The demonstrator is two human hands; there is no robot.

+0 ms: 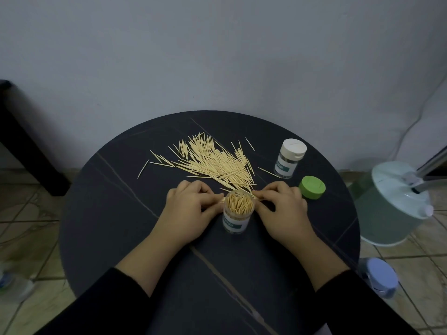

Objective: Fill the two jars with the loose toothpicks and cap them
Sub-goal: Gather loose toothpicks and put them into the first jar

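An open clear jar (235,222) stands upright mid-table, packed with toothpicks standing on end. My left hand (187,211) sits at its left, fingers curled, pinching a few toothpicks beside the jar's rim. My right hand (281,209) sits at its right, fingertips pinching toothpicks at the near end of the loose toothpick pile (212,160), which fans out behind the jar. A second jar (287,160) with a white cap stands at the back right. A green cap (312,187) lies on the table just right of my right hand.
The round dark table (125,213) stands against a pale wall. A pale green bucket with a mop handle (391,209) stands on the floor to the right, a plastic bottle (382,276) below it. Dark furniture (21,141) is at the left.
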